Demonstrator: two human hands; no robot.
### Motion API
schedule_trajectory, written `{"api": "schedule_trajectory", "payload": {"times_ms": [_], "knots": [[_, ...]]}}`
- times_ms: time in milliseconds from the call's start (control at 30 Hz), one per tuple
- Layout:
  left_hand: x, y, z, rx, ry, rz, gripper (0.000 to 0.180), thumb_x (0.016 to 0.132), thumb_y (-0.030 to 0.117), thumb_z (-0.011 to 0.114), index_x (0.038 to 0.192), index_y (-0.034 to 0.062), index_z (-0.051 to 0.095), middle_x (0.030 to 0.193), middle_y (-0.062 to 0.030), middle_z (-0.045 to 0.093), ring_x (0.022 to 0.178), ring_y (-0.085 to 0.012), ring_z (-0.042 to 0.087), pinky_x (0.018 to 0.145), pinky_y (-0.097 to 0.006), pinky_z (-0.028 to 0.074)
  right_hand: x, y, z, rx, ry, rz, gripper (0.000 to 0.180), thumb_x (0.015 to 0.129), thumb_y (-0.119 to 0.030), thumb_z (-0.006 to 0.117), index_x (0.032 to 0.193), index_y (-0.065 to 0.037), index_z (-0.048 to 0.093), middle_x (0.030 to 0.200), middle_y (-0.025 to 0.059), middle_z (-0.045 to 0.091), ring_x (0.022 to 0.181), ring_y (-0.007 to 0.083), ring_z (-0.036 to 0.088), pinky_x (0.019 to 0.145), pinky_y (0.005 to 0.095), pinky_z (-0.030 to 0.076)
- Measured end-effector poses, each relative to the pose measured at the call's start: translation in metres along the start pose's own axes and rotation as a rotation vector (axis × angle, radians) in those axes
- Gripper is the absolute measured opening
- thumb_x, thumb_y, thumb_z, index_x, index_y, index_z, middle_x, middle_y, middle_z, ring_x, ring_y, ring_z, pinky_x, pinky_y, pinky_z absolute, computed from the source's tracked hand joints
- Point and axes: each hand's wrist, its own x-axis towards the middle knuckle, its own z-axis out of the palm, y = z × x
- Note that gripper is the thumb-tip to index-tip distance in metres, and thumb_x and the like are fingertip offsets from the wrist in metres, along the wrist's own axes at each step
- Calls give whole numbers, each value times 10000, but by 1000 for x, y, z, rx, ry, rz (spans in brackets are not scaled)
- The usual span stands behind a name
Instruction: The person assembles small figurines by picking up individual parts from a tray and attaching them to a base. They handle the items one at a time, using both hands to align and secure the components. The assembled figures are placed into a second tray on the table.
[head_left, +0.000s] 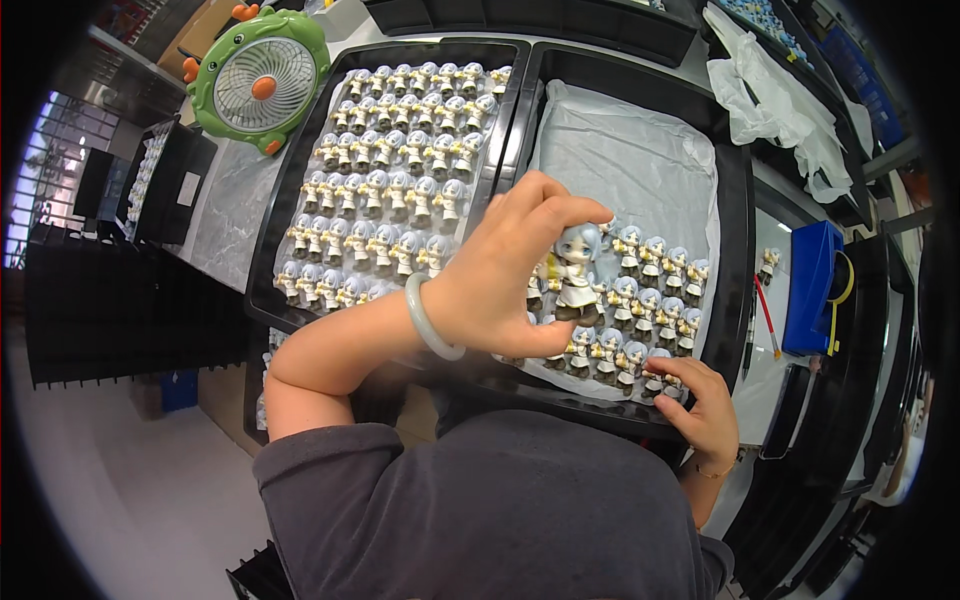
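Note:
A small chibi figurine (577, 272) with pale hair, a white outfit and dark boots is held upright between the thumb and fingers of my left hand (515, 265), above the right-hand black tray (738, 230). My right hand (700, 400) is at that tray's near right corner, its thumb and fingertips closed about another figurine (656, 374) in the nearest row. Similar figurines (647, 312) stand in rows on the tray's white liner sheet (630, 140). My left hand hides part of those rows.
On the left, a second black tray (262, 270) holds several rows of matching figurines (373, 190). Behind it stands a green cartoon fan (262, 85). To the right are a blue tape dispenser (812, 290), a red-handled brush (767, 320), a lone figurine (769, 262) and crumpled white sheeting (775, 100).

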Motion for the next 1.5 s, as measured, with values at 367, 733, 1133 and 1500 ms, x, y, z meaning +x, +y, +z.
{"api": "schedule_trajectory", "payload": {"times_ms": [367,733,1133,1500], "knots": [[1,9,1,386,36,43,727,479,356,761,1121,69,577,798,-41,447,734,-217,420,696,-339,293,0,2,1,2,-11,20,412,702,-141,665,1088,-8,610,965,148,649,896,311,609,809,348,455],[-2,7,2,411,25,65,643,510,517,753,947,74,592,766,-46,517,677,-217,453,701,-343,309,0,1,1,9,-11,32,412,696,-146,663,1077,2,615,980,152,652,909,309,611,816,349,456],[-1,20,-70,-286,-51,-380,629,660,341,676,1160,-8,521,1042,-90,565,935,-178,541,814,-299,421,-1,4,3,18,-2,36,425,686,-182,660,1062,11,616,966,155,655,902,311,611,819,346,453],[-118,-7,-74,398,-443,-614,623,564,136,752,1141,105,519,1027,-90,535,1062,-288,484,964,-386,326,2,-1,1,-4,-49,-30,433,638,-149,659,1036,15,621,941,159,654,865,324,609,797,354,457]]}}
